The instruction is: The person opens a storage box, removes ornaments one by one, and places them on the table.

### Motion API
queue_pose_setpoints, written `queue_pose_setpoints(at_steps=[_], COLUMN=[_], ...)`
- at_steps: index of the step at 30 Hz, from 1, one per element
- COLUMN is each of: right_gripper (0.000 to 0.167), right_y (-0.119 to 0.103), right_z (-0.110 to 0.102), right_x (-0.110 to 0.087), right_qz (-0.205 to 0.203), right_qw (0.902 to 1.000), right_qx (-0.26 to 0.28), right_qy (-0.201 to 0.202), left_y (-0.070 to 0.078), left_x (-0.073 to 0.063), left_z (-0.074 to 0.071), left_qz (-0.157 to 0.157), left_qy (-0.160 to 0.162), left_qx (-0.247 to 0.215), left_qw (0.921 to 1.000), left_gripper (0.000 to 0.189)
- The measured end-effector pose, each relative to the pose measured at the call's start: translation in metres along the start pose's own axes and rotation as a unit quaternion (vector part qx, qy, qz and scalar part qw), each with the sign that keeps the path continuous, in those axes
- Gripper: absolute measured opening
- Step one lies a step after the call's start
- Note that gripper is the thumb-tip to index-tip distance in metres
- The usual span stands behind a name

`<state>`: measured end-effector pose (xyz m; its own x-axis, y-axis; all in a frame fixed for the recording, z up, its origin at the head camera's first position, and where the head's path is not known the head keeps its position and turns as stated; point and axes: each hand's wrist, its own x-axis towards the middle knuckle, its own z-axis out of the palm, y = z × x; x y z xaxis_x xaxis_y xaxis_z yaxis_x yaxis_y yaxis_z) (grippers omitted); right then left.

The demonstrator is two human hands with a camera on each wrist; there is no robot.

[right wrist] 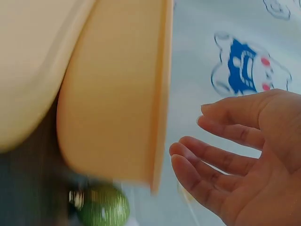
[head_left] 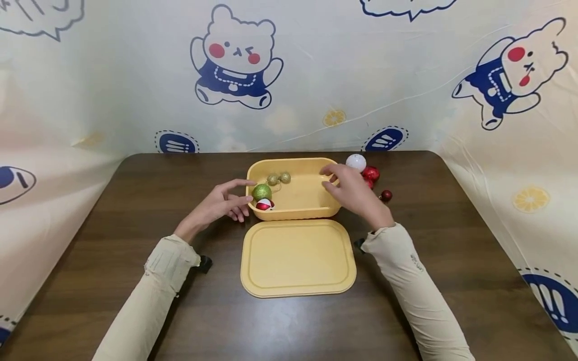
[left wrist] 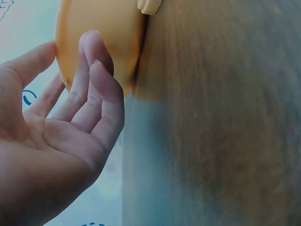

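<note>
A yellow plastic box lies between my hands. Inside, at its left end, are a glittery green ball, a red-and-white ornament and two small gold glitter balls. My left hand is at the box's left end, fingers loosely bent; in the left wrist view a fingertip seems to meet the box rim. Over the right end hovers my right hand, its fingers loosely curved with nothing between them. The right wrist view shows that hand apart from the box wall.
A flat yellow lid lies in front of the box. Right of the box are a white ball, red ornaments and a small dark red ball. Beyond the box's end is a blurred green ball. Printed cloth hangs behind.
</note>
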<state>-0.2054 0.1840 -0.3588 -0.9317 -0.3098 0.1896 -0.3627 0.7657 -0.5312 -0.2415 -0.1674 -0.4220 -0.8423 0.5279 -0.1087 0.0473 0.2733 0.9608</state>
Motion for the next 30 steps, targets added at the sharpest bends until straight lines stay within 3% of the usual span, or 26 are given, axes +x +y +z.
queue_pose_setpoints(at_steps=[10, 20, 30], right_gripper=[0.025, 0.028, 0.026], right_y=[-0.032, -0.048, -0.051], right_z=[0.031, 0.055, 0.080], right_x=[0.022, 0.037, 0.043], right_qz=[-0.054, -0.062, -0.059], right_qw=[0.9980, 0.9939, 0.9893], right_qx=[0.000, 0.030, 0.041], right_qy=[-0.034, -0.087, -0.127], left_y=[0.003, 0.004, 0.001], left_x=[0.003, 0.001, -0.001], left_z=[0.003, 0.003, 0.001], left_qz=[-0.006, -0.010, -0.009], left_qy=[0.001, 0.002, 0.006], left_qx=[0.004, 0.000, -0.006], left_qw=[1.0000, 1.0000, 0.9999], left_gripper=[0.053, 0.050, 0.051])
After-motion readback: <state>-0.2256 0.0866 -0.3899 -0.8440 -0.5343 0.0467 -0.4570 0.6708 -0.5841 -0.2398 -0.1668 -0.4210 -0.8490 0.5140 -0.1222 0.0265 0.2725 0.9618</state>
